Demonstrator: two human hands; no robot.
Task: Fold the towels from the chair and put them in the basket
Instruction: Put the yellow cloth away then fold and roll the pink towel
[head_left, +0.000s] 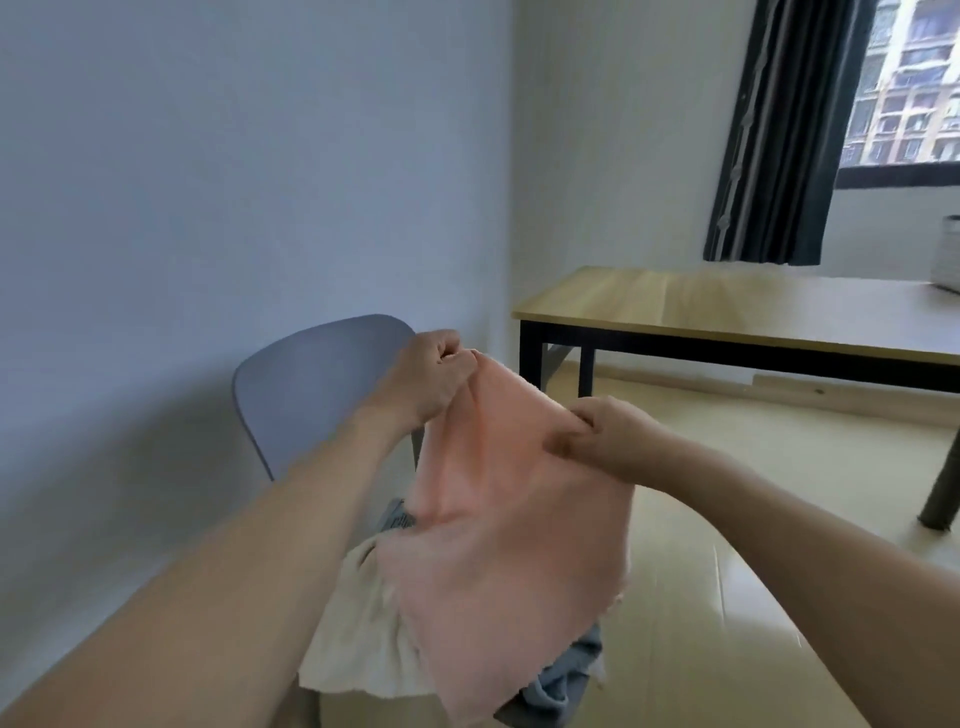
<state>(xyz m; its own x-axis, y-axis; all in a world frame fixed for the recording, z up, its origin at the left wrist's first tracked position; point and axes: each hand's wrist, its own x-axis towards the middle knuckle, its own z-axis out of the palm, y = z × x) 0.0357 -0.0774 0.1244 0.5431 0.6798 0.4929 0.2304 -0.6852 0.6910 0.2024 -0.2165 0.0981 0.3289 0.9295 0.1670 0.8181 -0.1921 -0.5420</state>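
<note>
Left hand (431, 379) at 11 o'clock and right hand (602, 436) at 2 both pinch the pink towel's (498, 519) top edge, probably so it hangs flat for folding.

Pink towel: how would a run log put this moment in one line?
pink towel lifted | left hand pinches | right hand pinches | chair behind

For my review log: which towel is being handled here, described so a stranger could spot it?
Find the grey chair by the wall. Above its pile hangs the pink towel, pinched at the top by left hand and right hand. It alone is lifted; the cream towel lies below.
</note>
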